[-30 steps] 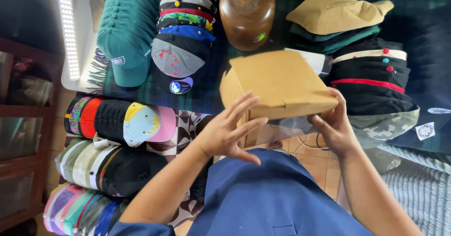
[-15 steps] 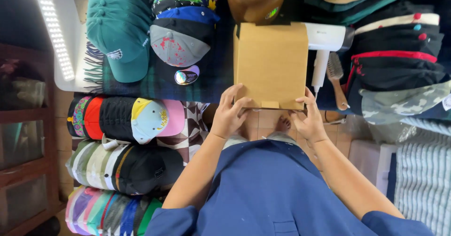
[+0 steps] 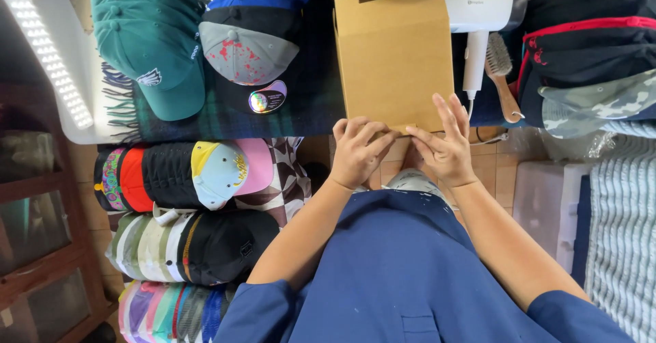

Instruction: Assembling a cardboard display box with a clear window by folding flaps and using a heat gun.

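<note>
Cardboard box, plain brown and flat-sided, is laid on the tabletop at about twelve o'clock from the person, its near edge at the tabletop's front rim; the left hand is curled at that near edge, fingertips pressed to the cardboard, and the right hand is spread beside it, fingers wide and laid on the lower corner; neither hand is closed round the box, both are only pressed against it. The step in hand is judged to be the folding or tucking of the box's near end; a firm pinch along the edge by both hands would be called for, with the box kept square.

One box is counted; two hands; one white hair dryer at one o'clock, just beside the box; one wooden brush to the dryer's right. A stack of teal caps lies at ten o'clock, too nested to be counted; a second stack topped by a grey-brimmed cap lies at eleven o'clock. Three rows of caps are seen at nine o'clock below the tabletop, the top row fronted by a cap with a pale blue and yellow crown. Folded dark garments are piled at two o'clock.
</note>
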